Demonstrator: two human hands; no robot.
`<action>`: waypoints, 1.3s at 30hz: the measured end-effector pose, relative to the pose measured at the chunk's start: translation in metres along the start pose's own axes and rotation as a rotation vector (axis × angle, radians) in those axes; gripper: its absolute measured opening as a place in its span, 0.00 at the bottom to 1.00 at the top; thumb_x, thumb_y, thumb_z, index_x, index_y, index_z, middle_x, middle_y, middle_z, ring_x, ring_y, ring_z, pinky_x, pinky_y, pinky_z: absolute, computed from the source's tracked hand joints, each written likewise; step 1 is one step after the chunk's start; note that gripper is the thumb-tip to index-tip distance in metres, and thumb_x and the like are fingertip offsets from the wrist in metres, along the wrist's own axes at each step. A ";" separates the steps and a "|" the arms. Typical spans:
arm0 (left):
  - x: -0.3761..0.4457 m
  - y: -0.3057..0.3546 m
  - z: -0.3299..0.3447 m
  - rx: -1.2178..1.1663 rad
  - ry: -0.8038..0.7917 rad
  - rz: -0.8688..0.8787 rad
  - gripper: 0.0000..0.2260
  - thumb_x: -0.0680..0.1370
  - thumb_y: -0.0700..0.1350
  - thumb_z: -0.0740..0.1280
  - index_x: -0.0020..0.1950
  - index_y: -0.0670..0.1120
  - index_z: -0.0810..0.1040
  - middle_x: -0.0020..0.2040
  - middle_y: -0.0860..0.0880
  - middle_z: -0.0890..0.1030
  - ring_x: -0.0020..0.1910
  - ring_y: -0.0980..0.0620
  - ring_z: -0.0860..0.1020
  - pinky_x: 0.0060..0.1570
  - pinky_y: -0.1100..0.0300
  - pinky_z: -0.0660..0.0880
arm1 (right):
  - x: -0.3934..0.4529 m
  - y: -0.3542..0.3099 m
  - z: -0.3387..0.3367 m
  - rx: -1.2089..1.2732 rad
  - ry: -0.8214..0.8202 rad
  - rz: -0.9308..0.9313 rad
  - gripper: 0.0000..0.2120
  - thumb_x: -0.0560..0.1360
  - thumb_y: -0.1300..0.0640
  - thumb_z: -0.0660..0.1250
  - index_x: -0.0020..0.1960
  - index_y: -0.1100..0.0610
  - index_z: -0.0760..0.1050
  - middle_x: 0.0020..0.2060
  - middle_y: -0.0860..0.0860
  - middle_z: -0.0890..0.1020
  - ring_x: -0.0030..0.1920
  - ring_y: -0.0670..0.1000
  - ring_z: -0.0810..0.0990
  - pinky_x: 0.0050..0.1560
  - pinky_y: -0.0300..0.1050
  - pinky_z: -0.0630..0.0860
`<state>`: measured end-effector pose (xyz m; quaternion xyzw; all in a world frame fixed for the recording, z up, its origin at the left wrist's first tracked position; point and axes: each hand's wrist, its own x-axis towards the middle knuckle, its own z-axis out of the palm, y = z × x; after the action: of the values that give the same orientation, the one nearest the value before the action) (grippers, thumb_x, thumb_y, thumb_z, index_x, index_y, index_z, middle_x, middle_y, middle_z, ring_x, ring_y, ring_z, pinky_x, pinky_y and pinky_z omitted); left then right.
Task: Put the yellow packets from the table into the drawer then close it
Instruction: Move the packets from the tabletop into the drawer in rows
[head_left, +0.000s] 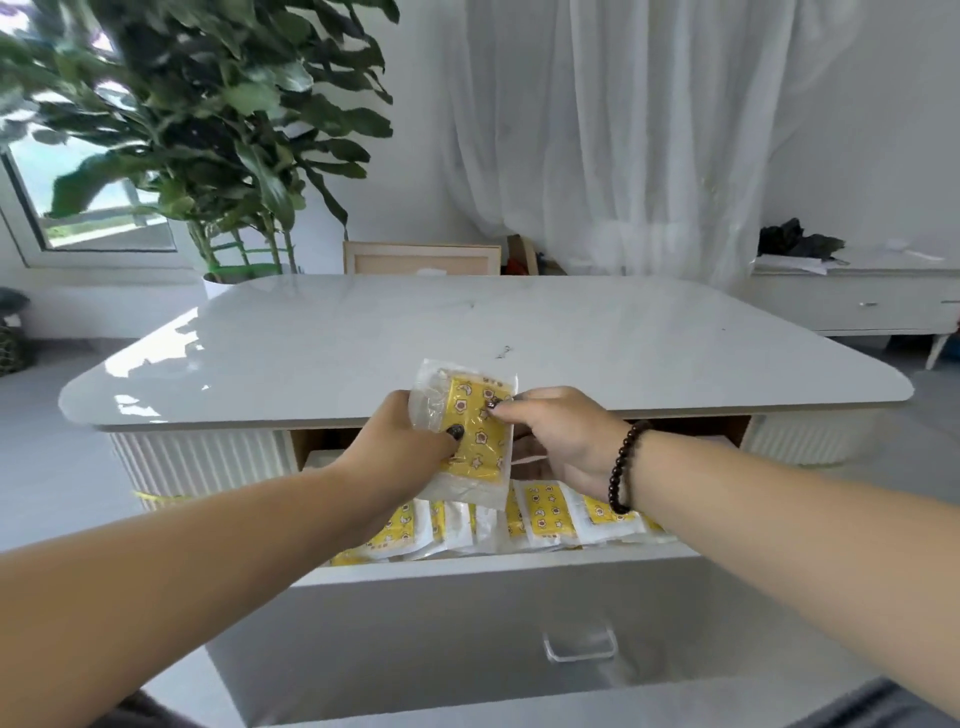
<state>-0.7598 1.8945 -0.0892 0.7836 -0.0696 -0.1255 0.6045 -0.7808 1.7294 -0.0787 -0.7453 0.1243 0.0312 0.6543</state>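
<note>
Your forearms cover much of the open drawer (498, 566), so only the near row of packets (550, 514) inside shows; the back of the drawer is hidden under the bench (571, 332) edge. Your left hand (395, 441) grips one packet (467, 431) by its left side, thumb curled over the front. Your right hand (561, 441) pinches its right edge with thumb and fingertips; the other fingers are behind it, out of sight. You hold the packet upright above the drawer, just in front of the bench edge. Its print is yellow with stars and small figures under clear wrap; a line of characters along the top is too blurred to read, possibly a brand. A dark bead bracelet (623, 467) sits on your right wrist. The drawer handle (580, 644) faces you.
</note>
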 end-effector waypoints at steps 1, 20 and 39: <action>-0.003 0.000 -0.002 -0.009 0.007 -0.005 0.11 0.76 0.39 0.68 0.56 0.50 0.72 0.54 0.43 0.81 0.53 0.42 0.81 0.58 0.41 0.77 | 0.000 0.003 0.007 0.008 0.007 -0.011 0.06 0.76 0.60 0.67 0.51 0.61 0.77 0.43 0.56 0.81 0.39 0.53 0.81 0.39 0.45 0.79; 0.007 -0.022 -0.009 0.235 -0.258 -0.030 0.14 0.78 0.33 0.63 0.59 0.49 0.76 0.50 0.52 0.84 0.49 0.53 0.83 0.51 0.55 0.80 | 0.038 0.072 -0.206 -0.714 0.416 0.331 0.12 0.73 0.63 0.70 0.52 0.69 0.74 0.41 0.62 0.80 0.38 0.56 0.78 0.41 0.51 0.79; 0.057 -0.033 0.009 0.275 -0.409 -0.114 0.13 0.78 0.32 0.63 0.58 0.47 0.78 0.49 0.49 0.86 0.50 0.49 0.84 0.52 0.52 0.79 | 0.100 0.144 -0.239 -0.940 0.457 0.404 0.23 0.74 0.63 0.65 0.69 0.65 0.68 0.45 0.59 0.80 0.44 0.57 0.80 0.39 0.43 0.75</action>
<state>-0.7090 1.8799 -0.1300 0.8193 -0.1626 -0.3049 0.4576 -0.7441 1.4639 -0.2050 -0.9059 0.3762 0.0456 0.1889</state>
